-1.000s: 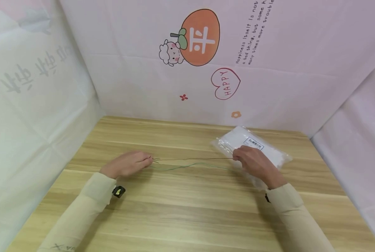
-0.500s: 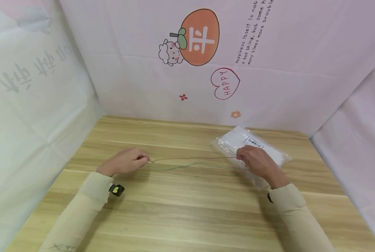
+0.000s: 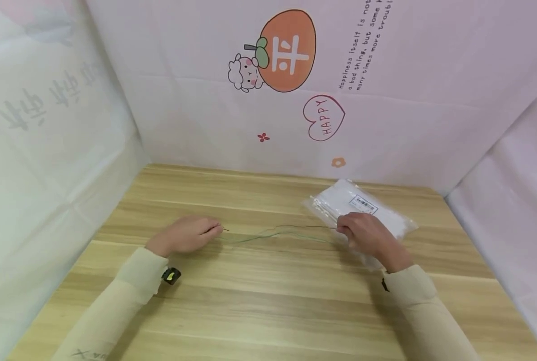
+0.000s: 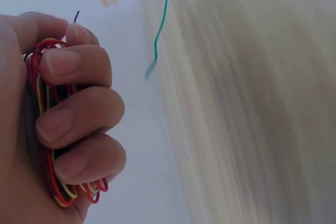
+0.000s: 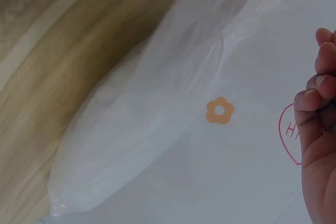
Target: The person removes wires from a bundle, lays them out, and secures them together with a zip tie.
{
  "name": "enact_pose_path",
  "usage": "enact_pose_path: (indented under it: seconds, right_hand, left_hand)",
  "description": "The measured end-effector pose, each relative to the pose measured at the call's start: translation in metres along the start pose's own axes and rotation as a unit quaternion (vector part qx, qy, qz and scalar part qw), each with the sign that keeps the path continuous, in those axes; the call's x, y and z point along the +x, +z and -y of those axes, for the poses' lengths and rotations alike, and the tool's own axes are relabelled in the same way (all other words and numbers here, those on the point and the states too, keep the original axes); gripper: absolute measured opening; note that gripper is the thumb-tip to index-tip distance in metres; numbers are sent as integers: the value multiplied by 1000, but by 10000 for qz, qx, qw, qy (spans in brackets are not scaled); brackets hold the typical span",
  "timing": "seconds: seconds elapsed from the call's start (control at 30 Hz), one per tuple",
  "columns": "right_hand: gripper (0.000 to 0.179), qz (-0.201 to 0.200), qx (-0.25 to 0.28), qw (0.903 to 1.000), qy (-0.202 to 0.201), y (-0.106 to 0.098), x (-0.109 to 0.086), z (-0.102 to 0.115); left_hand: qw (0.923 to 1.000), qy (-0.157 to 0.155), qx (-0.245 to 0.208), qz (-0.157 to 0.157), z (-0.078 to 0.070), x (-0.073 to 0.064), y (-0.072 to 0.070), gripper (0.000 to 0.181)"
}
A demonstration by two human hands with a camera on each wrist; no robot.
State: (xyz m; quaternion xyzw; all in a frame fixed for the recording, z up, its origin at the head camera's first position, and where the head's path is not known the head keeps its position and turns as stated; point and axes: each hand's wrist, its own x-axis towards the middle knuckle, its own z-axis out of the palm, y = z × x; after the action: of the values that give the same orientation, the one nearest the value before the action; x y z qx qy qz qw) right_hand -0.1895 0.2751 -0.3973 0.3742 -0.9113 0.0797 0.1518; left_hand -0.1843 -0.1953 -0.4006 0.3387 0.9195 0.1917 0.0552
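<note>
Curled round a coiled bundle of red, yellow and dark wires point(image 4: 47, 108), my left hand point(image 3: 188, 234) is held over the left middle of the table. A short dark wire end point(image 4: 76, 17) pokes out by its fingertips. My right hand point(image 3: 365, 235) pinches one end of a thin dark wire point(image 3: 311, 226), in front of the plastic bag. This wire runs leftward and meets a green wire point(image 3: 291, 233) between the hands; where its left end lies I cannot tell. In the left wrist view the green wire's end stands apart from the left fingers.
A clear plastic bag point(image 3: 392, 220) with white contents and a barcode label lies at the right back of the wooden table point(image 3: 259, 301). White printed cloth point(image 3: 183, 115) rises behind the table and along both sides.
The thin dark wire was stretched nearly straight between the hands; it now curves down towards the green wire. My left hand went slightly left, then back right. The right hand has barely shifted.
</note>
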Motion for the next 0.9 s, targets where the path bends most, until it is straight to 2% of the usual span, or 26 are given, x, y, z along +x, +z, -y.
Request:
enact_pose_path:
  seconds: [0.1,0.27,0.43,0.67,0.9]
  right_hand:
    - [23,16,112,9999,-13,2,0,4]
    - [24,106,312,9995,-31,5,-1,8]
    - [23,267,344,9990,87,9,-3,10]
    - [21,320,395,9986,159,12,-3,9]
    - [22,466,397,9975,357,13,-5,8]
  left_hand:
    - [9994,165,284,75,-7,5,5,33]
    - [9966,258,775,104,-13,9,12,32]
    - [9900,413,1317,283,-17,13,20,28]
    - [9874,513,1364,615,-21,13,32,25]
    - [9784,752,1877,429,-24,7,39,20]
